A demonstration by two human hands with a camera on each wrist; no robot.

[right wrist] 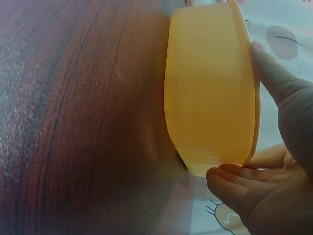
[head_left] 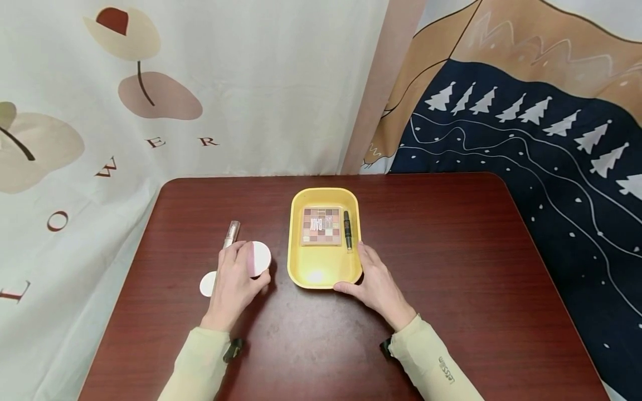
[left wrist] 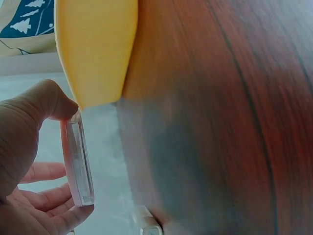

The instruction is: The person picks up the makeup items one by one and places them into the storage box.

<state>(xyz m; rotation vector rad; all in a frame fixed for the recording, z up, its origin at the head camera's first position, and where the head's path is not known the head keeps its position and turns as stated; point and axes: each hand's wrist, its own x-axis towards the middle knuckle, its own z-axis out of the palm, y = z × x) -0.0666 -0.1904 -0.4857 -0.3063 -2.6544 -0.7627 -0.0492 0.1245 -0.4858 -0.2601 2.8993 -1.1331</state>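
In the head view my left hand (head_left: 234, 285) holds a flat round compact (head_left: 261, 258), white with a pink part, above the left side of the table. Seen edge-on in the left wrist view, the compact (left wrist: 80, 164) has a clear rim and is pinched between thumb and fingers. My right hand (head_left: 378, 287) grips the near right corner of a yellow tray (head_left: 306, 270), thumb on the near edge and fingers along the right side. Inside the tray lie an eyeshadow palette (head_left: 321, 227) and a dark slim makeup stick (head_left: 348, 229).
Beyond the left hand lies a slim clear-capped cosmetic tube (head_left: 232, 233). A small white round item (head_left: 208, 284) is partly covered by that hand. The dark red wooden table (head_left: 451, 250) ends at a printed curtain (head_left: 261, 111) behind.
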